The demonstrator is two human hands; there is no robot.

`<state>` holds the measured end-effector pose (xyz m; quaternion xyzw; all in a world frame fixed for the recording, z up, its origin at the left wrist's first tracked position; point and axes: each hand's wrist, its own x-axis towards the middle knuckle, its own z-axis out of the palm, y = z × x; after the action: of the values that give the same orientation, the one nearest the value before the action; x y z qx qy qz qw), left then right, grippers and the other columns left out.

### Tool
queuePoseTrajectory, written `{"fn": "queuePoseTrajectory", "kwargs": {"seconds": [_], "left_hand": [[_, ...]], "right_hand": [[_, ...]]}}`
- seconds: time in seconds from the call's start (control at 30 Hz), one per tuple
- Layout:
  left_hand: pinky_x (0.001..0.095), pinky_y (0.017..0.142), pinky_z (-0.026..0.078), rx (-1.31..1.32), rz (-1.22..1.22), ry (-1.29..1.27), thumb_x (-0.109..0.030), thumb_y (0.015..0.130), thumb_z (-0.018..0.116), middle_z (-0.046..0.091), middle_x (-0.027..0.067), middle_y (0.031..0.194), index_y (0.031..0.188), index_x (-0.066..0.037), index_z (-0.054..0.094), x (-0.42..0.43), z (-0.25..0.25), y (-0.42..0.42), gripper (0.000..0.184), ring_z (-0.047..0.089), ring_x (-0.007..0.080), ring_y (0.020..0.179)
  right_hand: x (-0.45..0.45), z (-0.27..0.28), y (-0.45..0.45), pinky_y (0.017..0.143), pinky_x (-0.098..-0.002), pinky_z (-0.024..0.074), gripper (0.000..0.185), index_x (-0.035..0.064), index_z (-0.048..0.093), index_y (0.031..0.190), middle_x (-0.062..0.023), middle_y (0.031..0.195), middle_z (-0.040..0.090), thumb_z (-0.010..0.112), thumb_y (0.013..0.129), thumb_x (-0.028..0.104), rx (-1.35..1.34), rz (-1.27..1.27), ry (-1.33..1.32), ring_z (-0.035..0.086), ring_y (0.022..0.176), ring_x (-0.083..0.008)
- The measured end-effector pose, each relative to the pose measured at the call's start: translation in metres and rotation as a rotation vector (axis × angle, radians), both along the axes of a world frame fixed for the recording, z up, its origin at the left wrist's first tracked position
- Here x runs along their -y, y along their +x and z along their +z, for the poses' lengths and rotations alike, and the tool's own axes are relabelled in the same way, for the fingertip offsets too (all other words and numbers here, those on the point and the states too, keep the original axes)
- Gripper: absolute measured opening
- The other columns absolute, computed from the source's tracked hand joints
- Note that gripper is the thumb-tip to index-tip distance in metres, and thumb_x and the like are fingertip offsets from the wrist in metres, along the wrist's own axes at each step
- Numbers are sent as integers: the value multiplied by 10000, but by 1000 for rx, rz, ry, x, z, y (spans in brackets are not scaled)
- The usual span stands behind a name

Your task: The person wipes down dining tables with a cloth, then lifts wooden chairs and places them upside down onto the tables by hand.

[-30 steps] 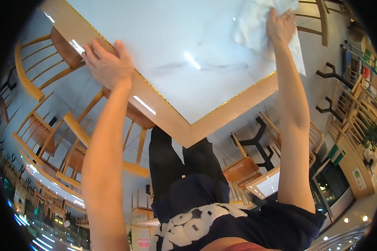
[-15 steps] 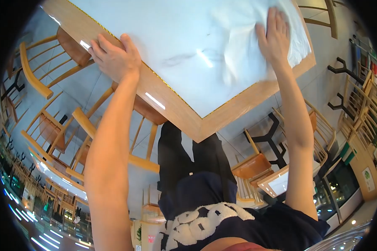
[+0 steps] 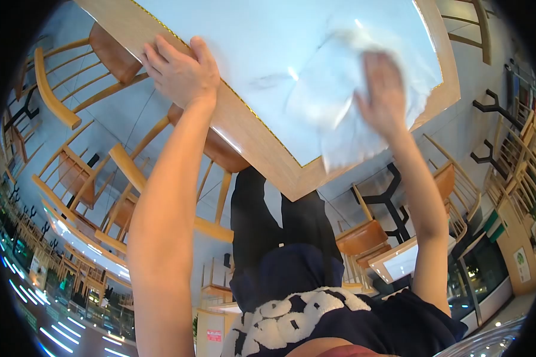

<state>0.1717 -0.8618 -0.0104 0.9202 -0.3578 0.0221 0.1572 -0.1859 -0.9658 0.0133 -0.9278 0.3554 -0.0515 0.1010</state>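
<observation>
My left hand (image 3: 184, 74) rests on the wooden border (image 3: 253, 140) of a table, its fingers spread and the thumb apart, with nothing held. On the pale, glossy tabletop (image 3: 238, 35), my right hand (image 3: 384, 92) lies flat over a thin white cloth (image 3: 318, 101), palm down and blurred by motion. The cloth is crumpled around that hand, and its lower end reaches over the wooden border near the table's closest corner. A gold line runs along the inside of the border.
Wooden chairs with brown seats, one chair (image 3: 116, 53) among them, stand along the left side. Another chair (image 3: 363, 238) and black table legs (image 3: 393, 202) are on the right. My legs (image 3: 307, 223) are close to the table corner.
My right hand has moved down and slightly left, and the cloth has shifted with it toward the near corner. The left hand keeps its place on the border while the view shifts slightly.
</observation>
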Motion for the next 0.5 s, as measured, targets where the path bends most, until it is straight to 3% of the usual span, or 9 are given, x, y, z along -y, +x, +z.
{"fn": "queuePoseTrajectory", "kwargs": {"seconds": [0.07,0.17,0.23,0.3,0.43,0.5], "left_hand": [[574,1162,352,-11,17,9,-536,993,535,298,285,1616,1537,-10,368,3,1,0,775,235,444,1531],[589,1140,363,9,21,0,-525,991,528,299,287,1611,1531,-5,365,4,-3,2,767,237,447,1527],[610,1115,370,30,-5,-25,-486,986,533,308,302,1595,1514,9,370,2,-5,4,742,248,457,1517],[609,1117,370,34,0,-9,-482,986,533,312,305,1591,1508,18,373,1,-6,6,740,250,462,1515],[613,1122,362,-9,-22,-16,-467,986,528,328,314,1573,1501,31,374,2,2,2,733,251,473,1512],[614,1128,352,-6,-24,-39,-458,987,523,326,313,1569,1504,33,365,2,-2,4,731,238,479,1515]], "right_hand": [[44,-20,10,1227,-546,250,731,17,418,1542,-206,1587,431,622,951,397,12,-285,-255,389,1466,-406],[61,-44,76,1238,-546,221,744,35,372,1577,-223,1626,365,584,976,420,68,-523,-308,289,1531,-394],[28,-36,135,1250,-538,209,783,-108,298,1545,-318,1610,318,525,1017,423,70,-445,-142,297,1503,-460],[-31,-22,171,1238,-540,236,747,41,428,1546,-169,1620,403,620,946,442,69,-127,-78,359,1499,-374],[-149,5,143,1248,-500,252,753,115,471,1535,-94,1640,394,665,905,480,116,290,167,329,1529,-294],[-153,5,93,1246,-487,262,754,100,470,1531,-113,1623,414,679,897,451,87,322,204,342,1521,-300]]}}
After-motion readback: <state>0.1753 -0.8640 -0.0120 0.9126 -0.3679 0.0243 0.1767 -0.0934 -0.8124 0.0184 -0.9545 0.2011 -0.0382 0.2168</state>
